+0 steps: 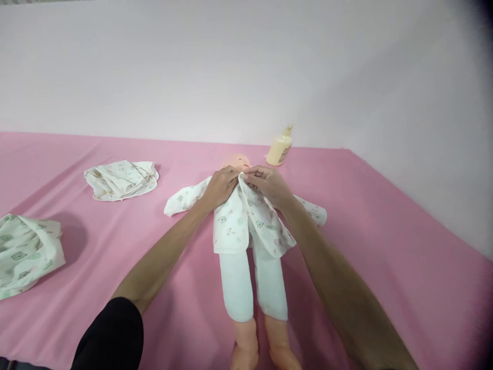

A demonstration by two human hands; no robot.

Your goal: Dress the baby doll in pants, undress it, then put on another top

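Observation:
A baby doll (245,336) lies on its back with its feet toward me. It wears plain pale trousers (236,282) and a white printed baby jacket (231,231), whose front edges part below the chest. At the collar, my left hand (223,186) is closed on the jacket's left side, its fingertips partly hidden. My right hand (267,184) pinches the other front edge close by, so both hands almost meet under the doll's chin. Both jacket sleeves stretch out sideways. Most of the doll's head is behind my hands.
A pump bottle (279,150) of pale yellow liquid stands beyond the doll's head, slightly right. Folded white printed cloth (122,180) lies to the left, and a crumpled printed cloth (29,254) sits nearer at the left edge. Pink sheeting (370,246) covers the table, against a pale wall.

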